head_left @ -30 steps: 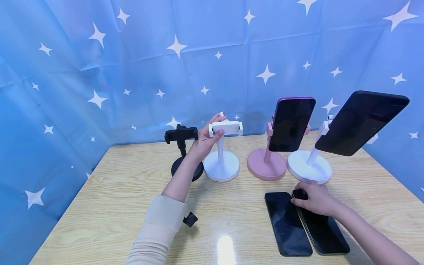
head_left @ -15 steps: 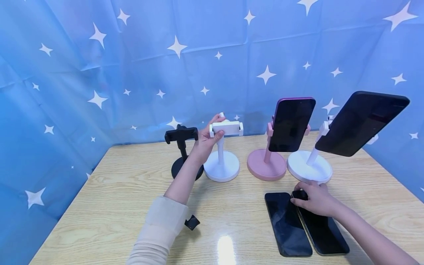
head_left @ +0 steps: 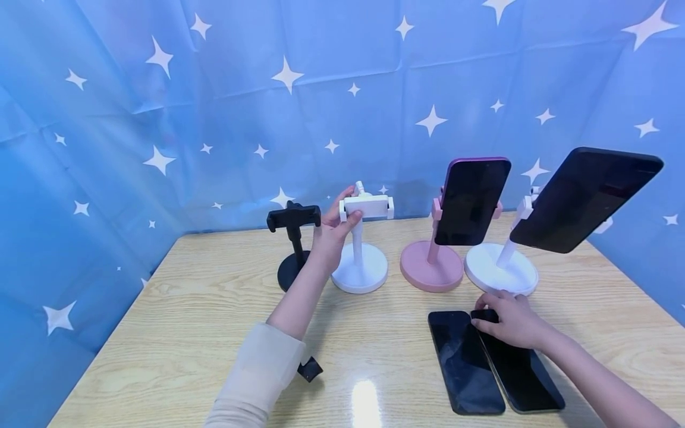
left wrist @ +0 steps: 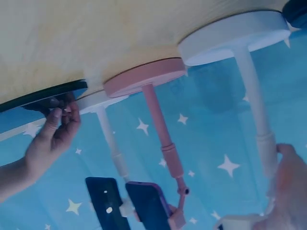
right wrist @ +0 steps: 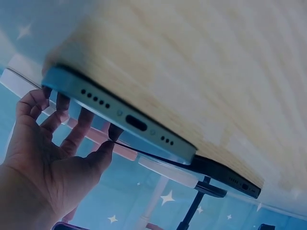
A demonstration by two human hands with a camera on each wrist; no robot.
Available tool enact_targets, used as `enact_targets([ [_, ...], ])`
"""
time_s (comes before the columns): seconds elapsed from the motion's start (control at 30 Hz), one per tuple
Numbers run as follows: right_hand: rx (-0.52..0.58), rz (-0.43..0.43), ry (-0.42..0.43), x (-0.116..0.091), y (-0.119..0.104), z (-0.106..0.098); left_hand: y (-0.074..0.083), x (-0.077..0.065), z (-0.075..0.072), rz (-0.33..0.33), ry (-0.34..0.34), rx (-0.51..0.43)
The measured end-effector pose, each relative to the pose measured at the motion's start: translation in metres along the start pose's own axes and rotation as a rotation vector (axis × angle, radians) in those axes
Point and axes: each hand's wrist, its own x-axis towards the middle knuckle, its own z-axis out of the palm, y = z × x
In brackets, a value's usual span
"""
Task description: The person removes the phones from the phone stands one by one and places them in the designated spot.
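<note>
In the head view my left hand (head_left: 333, 235) holds the clamp head of a white phone stand (head_left: 360, 270), the thumb on its lower front and the fingers behind; the clamp holds no phone. The left wrist view shows this hand (left wrist: 288, 191) at the top of the white stand's stem (left wrist: 252, 91). My right hand (head_left: 508, 321) grips the far end of a black smartphone (head_left: 527, 380) lying on the table, thumb at its left edge. In the right wrist view the fingers curl around this phone (right wrist: 120, 115). A second black smartphone (head_left: 464, 362) lies alongside, screen up.
A black phone stand (head_left: 291, 217) stands left of the white one. To the right, a pink stand (head_left: 430, 267) bears a purple-edged phone (head_left: 472, 202), and another white stand (head_left: 500, 270) bears a large dark tablet (head_left: 585, 199). A starry blue curtain (head_left: 225, 107) hangs behind the wooden table (head_left: 160, 333).
The fingers of my left hand have slid a little down and left from the knob behind the clamp, and the left forearm has shifted slightly. The right hand stays on the phone.
</note>
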Motion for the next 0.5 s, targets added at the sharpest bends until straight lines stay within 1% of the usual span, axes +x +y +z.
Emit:
enact_targets([
  [0.03,-0.002,-0.007,-0.005,0.000,0.000,0.000,0.000,-0.002,0.001,-0.013,0.033,0.004],
  [0.1,-0.006,-0.023,-0.018,0.001,0.002,-0.001,0.000,-0.006,0.003,-0.038,0.121,0.005],
  [0.13,-0.005,-0.029,-0.031,0.001,0.002,-0.003,0.000,-0.008,0.003,-0.040,0.158,0.001],
  [0.2,0.006,-0.045,-0.058,0.003,0.003,-0.006,-0.002,-0.012,0.005,-0.050,0.217,-0.002],
  [0.27,0.032,-0.049,-0.095,0.005,0.004,-0.011,-0.006,-0.016,0.005,-0.070,0.249,0.008],
  [0.3,0.055,-0.047,-0.116,0.006,0.003,-0.013,-0.008,-0.017,0.005,-0.083,0.234,0.017],
  [0.37,0.097,-0.038,-0.143,0.009,0.002,-0.019,-0.013,-0.020,0.006,-0.144,0.191,0.025],
  [0.43,0.136,-0.015,-0.153,0.011,-0.002,-0.024,-0.018,-0.023,0.009,-0.231,0.116,0.052],
  [0.5,0.161,0.003,-0.126,0.013,-0.008,-0.030,-0.021,-0.026,0.012,-0.323,0.021,0.092],
])
